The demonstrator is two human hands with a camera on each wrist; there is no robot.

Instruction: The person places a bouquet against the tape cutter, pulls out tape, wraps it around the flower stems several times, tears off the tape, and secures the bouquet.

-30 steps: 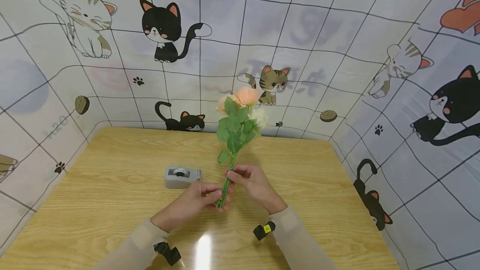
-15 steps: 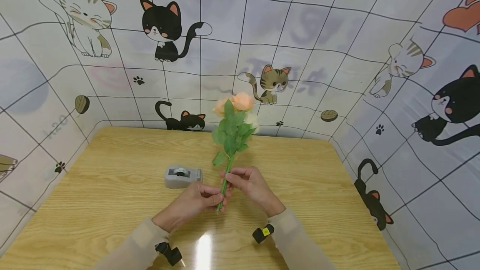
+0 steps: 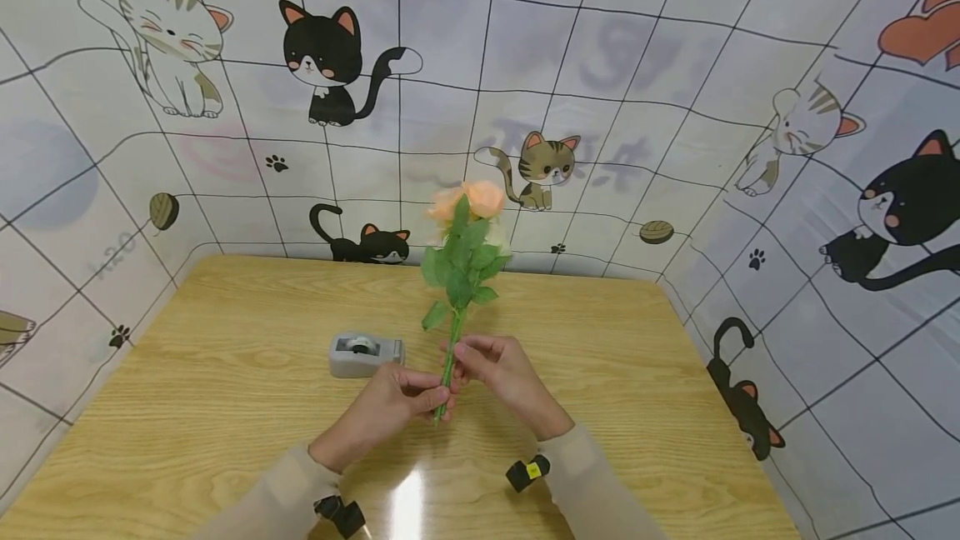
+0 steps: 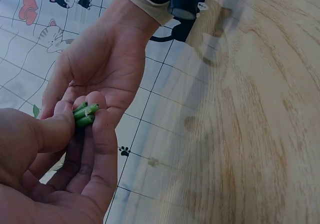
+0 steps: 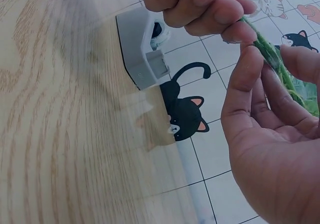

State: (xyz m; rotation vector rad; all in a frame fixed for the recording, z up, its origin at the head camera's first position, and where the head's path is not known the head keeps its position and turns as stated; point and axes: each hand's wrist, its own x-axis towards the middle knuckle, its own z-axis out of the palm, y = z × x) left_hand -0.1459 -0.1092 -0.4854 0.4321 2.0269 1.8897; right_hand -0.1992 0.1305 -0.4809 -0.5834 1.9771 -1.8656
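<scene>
A bunch of flowers (image 3: 463,261) with peach and pale cream blooms, green leaves and gathered green stems leans up and slightly right above the table. Near the cut ends my left hand (image 3: 386,407) pinches the stems between thumb and fingers; in the left wrist view several stem ends (image 4: 86,115) poke out together. Higher on the stems, my right hand (image 3: 504,373) holds them with thumb and fingertips. The right wrist view shows the green stems (image 5: 272,56) running between both hands. Beside the left hand stands a grey tape dispenser (image 3: 365,355).
The wooden table (image 3: 247,340) extends around the hands on every side. Behind and to the sides hangs a white gridded sheet (image 3: 442,40) printed with cartoon cats. A small black camera sits on each wrist, the left one (image 3: 341,515) near the table's front.
The flowers have shifted slightly left and turned, so the cream bloom is now mostly behind leaves. The stems stand more upright, their ends a little lower. Both hands keep hold.
</scene>
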